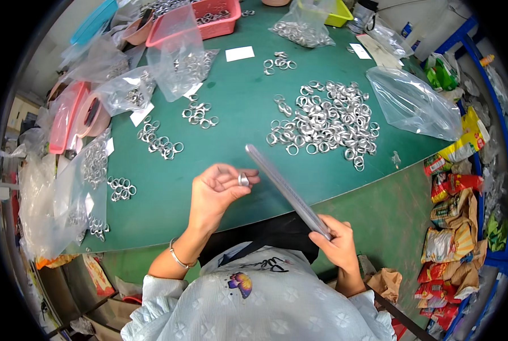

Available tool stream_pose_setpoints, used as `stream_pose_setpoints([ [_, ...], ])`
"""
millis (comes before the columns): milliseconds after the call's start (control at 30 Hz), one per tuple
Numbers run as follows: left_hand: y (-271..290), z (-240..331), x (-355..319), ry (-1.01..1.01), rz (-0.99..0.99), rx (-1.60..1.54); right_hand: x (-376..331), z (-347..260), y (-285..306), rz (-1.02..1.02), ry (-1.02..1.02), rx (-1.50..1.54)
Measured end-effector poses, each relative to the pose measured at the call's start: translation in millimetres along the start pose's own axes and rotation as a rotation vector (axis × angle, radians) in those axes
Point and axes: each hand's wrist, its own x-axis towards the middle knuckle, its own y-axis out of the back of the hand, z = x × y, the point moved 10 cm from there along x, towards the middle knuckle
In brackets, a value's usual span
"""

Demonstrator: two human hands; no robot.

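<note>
Between the fingertips of my left hand is a silver-coloured ring, pinched by the thumb and fingers. My right hand is wrapped round the thick end of a grey ring mandrel. The mandrel slants up and left, its narrow tip just above and right of the ring, apart from it. Beyond my hands a large heap of similar rings lies on the green table. Smaller groups of rings are spread to the left.
Clear plastic bags of rings and a pink basket crowd the far left. An empty-looking clear bag lies at the right edge. White paper slips dot the table. A blue-framed rack with colourful packages stands right.
</note>
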Motion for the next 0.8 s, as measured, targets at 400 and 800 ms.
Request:
stream_pose_setpoints([
  [400,-8.9,37.3,-6.2,-0.089,-0.108,0.051,-6.4,-29.0,7.0,0.020,0.142,-0.212],
  [800,-61.1,0.9,-17.2,0.097,-0.390,0.165,-1.6,-41.4,-0.2,-0.033,0.195,-0.241],
])
